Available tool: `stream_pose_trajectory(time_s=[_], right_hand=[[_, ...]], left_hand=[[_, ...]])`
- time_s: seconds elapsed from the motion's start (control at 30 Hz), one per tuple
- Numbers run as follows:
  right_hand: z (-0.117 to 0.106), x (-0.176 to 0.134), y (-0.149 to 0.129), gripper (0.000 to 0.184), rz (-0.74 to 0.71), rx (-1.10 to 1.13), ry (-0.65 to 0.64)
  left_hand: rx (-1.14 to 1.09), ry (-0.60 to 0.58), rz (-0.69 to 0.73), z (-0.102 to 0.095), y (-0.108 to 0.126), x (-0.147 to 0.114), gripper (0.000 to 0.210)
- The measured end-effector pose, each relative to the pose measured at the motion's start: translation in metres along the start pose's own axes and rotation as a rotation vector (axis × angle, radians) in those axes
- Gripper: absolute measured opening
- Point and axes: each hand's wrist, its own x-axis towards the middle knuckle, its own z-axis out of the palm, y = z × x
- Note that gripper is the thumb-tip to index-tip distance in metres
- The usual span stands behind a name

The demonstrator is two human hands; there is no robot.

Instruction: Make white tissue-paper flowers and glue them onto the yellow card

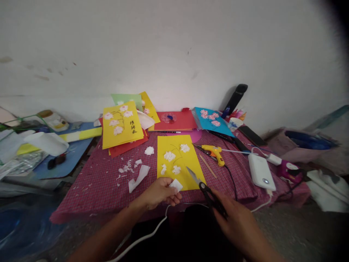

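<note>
Between the thumb and fingers of my left hand (163,191) is a small folded piece of white paper (176,185). My right hand (231,214) grips black-handled scissors (207,193), their blades pointing up and left, a little apart from the paper. Beyond both hands lies a yellow sheet (188,160) with thin drawn stems and several white crumpled paper flowers (169,156) on it. Left of this sheet are a loose white paper flower (149,150), a torn white strip (139,178) and small paper scraps (127,167).
A yellow glue gun (214,151) with a black cord lies right of the sheet, near a wooden stick (207,166). Farther right sits a white power bank (261,171) with cables. Finished flower cards (122,123) are stacked at back left; a blue card (212,122) leans at back right.
</note>
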Motion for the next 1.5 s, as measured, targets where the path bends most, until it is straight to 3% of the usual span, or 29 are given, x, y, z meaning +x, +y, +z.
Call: stream_pose_trajectory(time_s=[0.2,0.3,0.47,0.6,0.67,0.8,0.93,1.07,1.27,1.4,1.5], right_hand=[[0.000,0.022,0.024,0.046,0.411,0.746,0.139],[0.002,0.037,0.035,0.054,0.472,1.014,0.186],[0.015,0.056,0.044,0.061,0.388,0.980,0.261],[0.028,0.056,0.051,0.065,0.392,0.924,0.393],[0.033,0.053,0.056,0.067,0.420,0.927,0.397],[0.036,0.049,0.066,0.068,0.473,0.939,0.374],[0.035,0.048,0.069,0.069,0.488,0.930,0.352],[0.034,0.048,0.068,0.070,0.505,0.910,0.349],[0.033,0.050,0.064,0.072,0.544,0.932,0.347],[0.032,0.051,0.062,0.070,0.551,0.895,0.344],[0.033,0.050,0.063,0.070,0.544,0.898,0.339]], left_hand=[[0.070,0.030,0.098,-0.003,0.009,-0.006,0.025],[0.135,0.095,0.171,-0.009,0.019,-0.009,0.025],[0.282,0.253,0.276,-0.030,0.041,-0.014,0.025],[0.543,0.492,0.424,-0.065,0.061,-0.023,0.020],[0.656,0.649,0.473,-0.085,0.070,-0.029,0.019],[0.886,0.810,0.507,-0.114,0.077,-0.034,0.020],[1.129,0.829,0.480,-0.127,0.073,-0.025,0.022],[1.224,0.865,0.465,-0.137,0.077,-0.013,0.022],[1.423,0.893,0.447,-0.135,0.084,0.013,0.028],[1.465,0.745,0.461,-0.134,0.073,0.022,0.027],[1.420,0.666,0.540,-0.142,0.065,0.013,0.036]])
